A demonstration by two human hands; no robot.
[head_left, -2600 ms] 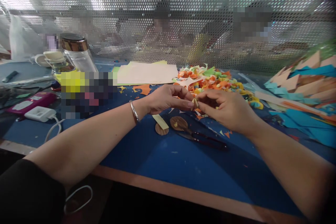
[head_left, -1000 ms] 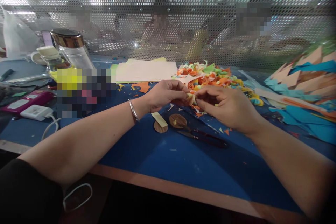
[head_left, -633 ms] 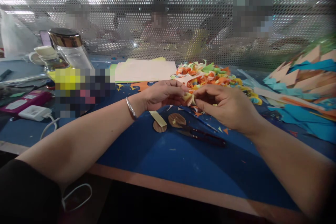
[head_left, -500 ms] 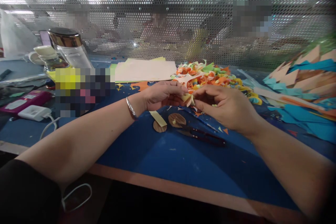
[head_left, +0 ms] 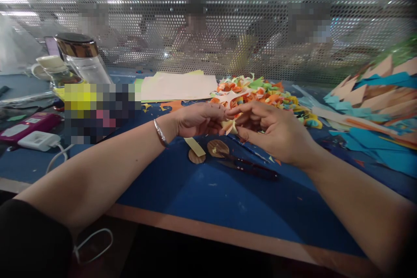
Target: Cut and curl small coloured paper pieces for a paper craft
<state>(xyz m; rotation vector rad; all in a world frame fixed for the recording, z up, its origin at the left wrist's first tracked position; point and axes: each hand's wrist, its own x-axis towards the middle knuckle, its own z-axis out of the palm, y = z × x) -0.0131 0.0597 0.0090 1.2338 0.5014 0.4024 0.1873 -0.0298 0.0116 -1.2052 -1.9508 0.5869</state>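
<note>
Your left hand (head_left: 199, 120) and right hand (head_left: 276, 132) pinch the folded paper (head_left: 230, 127) above the blue table (head_left: 208, 202), fingertips nearly closed on its edges. Uneven or excess pressure may crush its folds.

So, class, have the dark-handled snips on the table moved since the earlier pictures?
No. Against the wood-grained disc at their tip end, the snips lie where they did; only the whole view has shifted slightly.

Paper piece (head_left: 229, 127) before pile (head_left: 256, 91); snips (head_left: 251, 169) nearer, perhaps on disc (head_left: 219, 146).
</note>
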